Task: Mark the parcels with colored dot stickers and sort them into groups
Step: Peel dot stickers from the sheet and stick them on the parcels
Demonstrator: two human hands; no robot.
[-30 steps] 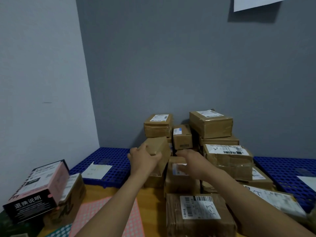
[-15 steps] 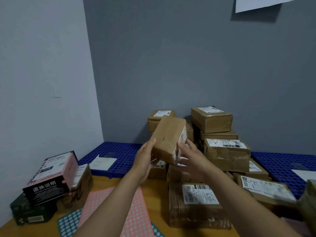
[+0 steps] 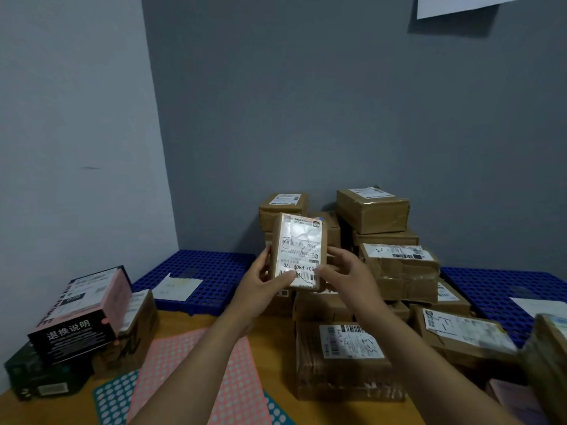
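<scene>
One parcel point(image 3: 299, 250) held up, label facing me

Behind it the stack of parcels point(image 3: 399, 265), pink sticker sheet point(image 3: 165, 372) on the tabletop point(image 3: 276, 342) below, nearer the left arm. The parcel stands upright, long axis vertical; left hand point(image 3: 264, 286) and right hand point(image 3: 346, 271) each grip a lower side edge, fingers curled.

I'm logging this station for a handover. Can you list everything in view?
Brown cardboard parcel with white label: one, held upright before the pile.
Brown taped cardboard parcels: roughly ten, piled at the wall.
Pink dot-sticker sheet: one, on the table.
Teal dot-sticker sheet: at least one, under the pink sheet.
Black-and-pink box: one, left, atop a dark green box.
Brown cardboard box: one, beside the black-and-pink box.
Blue plastic grid pallets: two, flanking the pile.
White paper slips: two, one per pallet.
White paper sheet: one, on wall, top right.
Wooden table: one, tan.
Left hand, right hand: grip the held parcel's sides.
</scene>
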